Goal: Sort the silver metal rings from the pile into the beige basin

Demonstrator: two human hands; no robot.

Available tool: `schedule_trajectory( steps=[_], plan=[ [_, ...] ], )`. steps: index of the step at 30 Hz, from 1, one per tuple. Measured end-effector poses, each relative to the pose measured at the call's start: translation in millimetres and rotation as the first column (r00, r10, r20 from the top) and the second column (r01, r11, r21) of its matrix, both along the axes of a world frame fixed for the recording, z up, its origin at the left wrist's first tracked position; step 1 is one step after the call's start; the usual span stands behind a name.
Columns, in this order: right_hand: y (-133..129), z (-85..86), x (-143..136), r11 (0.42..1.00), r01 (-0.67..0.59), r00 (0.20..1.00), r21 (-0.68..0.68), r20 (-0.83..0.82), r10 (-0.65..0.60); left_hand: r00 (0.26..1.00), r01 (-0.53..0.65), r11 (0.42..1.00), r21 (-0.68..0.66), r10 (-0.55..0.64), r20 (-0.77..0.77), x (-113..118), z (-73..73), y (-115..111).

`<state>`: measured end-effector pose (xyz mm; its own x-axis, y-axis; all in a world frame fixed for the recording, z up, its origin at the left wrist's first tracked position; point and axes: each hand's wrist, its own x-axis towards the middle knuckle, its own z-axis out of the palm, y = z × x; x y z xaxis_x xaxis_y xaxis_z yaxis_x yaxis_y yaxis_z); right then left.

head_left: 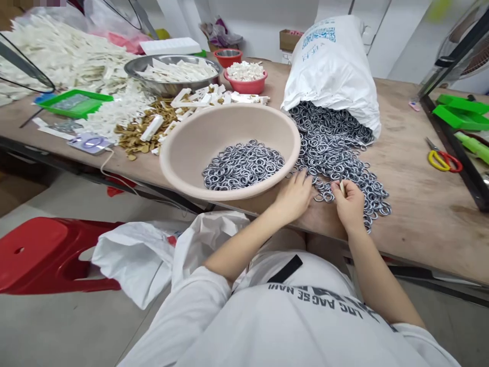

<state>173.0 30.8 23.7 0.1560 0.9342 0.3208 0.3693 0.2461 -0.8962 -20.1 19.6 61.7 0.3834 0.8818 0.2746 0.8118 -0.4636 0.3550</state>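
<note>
Grey metal rings [328,153] lie in a heap on the table, spilling from the mouth of a white sack [328,61]. My left hand [296,196] rests palm down at the heap's near edge, beside the basin, its fingers stretched over a few rings. To its right, my right hand [350,208] is closed in a pinch on a small pale strip [342,188], with rings around it; the strip's exact kind is unclear. A large beige basin [183,153] left of the heap holds many more of these rings [244,165].
Scissors [443,159] and green trays [462,112] lie right, near a dark metal frame [458,148]. White and brown pieces [148,127], a steel bowl [133,71], and a red bowl [246,86] stand behind the basin. A red stool [34,250] is lower left.
</note>
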Motion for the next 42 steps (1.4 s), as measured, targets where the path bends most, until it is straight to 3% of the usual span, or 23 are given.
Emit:
schedule_trajectory(
  steps=[2, 4, 6, 9, 13, 17, 25, 30, 33, 37, 42],
  plan=[
    [-3, -2.7, 1, 0.998, 0.049, 0.998, 0.044, 0.047, -0.051, 0.994, -0.095, 0.994, -0.057, 0.091, -0.066, 8, -12.7, 29],
    [-3, -2.8, 2, 0.993, 0.073, 0.990, 0.089, 0.112, -0.083, 0.983, -0.134, 0.975, -0.174, 0.109, -0.147, 12, -21.1, 47],
    [-3, -1.4, 4, 0.990, 0.079, 0.983, 0.116, 0.156, -0.097, 0.974, -0.128, 0.972, -0.198, 0.086, -0.209, 15, -27.6, 50],
    [-4, 0.2, 5, 0.990, 0.061, 0.978, 0.130, 0.192, -0.085, 0.976, -0.057, 0.989, -0.136, 0.026, -0.217, 16, -37.5, 35],
    [-5, -0.7, 4, 0.990, 0.003, 0.966, 0.143, 0.255, -0.040, 0.999, 0.035, 0.998, -0.053, -0.037, -0.037, 8, -46.4, 21],
    [-6, -1.4, 2, 0.991, -0.033, 0.948, 0.127, 0.318, -0.009, 0.967, 0.059, 0.998, 0.034, -0.065, 0.246, 1, -43.6, 24],
    [-1, -4.7, 4, 0.983, -0.186, 0.973, 0.004, 0.140, 0.183, 0.895, 0.134, 0.988, 0.079, -0.154, 0.419, 15, -43.3, 18],
    [-1, -5.2, 3, 0.949, -0.301, 0.944, -0.096, -0.174, 0.282, 0.842, 0.101, 0.992, 0.073, -0.124, 0.525, 19, -45.1, 16],
    [-1, -3.5, 1, 0.931, -0.349, 0.910, -0.107, -0.275, 0.310, 0.827, 0.069, 0.991, 0.119, -0.123, 0.548, 19, -44.8, 13],
    [-1, -3.6, -1, 0.940, -0.330, 0.909, -0.084, -0.297, 0.292, 0.856, -0.027, 0.985, 0.170, -0.065, 0.512, 18, -43.3, 9],
    [-1, -4.5, 1, 0.929, -0.359, 0.917, -0.087, -0.217, 0.334, 0.856, -0.045, 0.978, 0.205, -0.069, 0.513, 18, -44.1, 8]
  ],
)
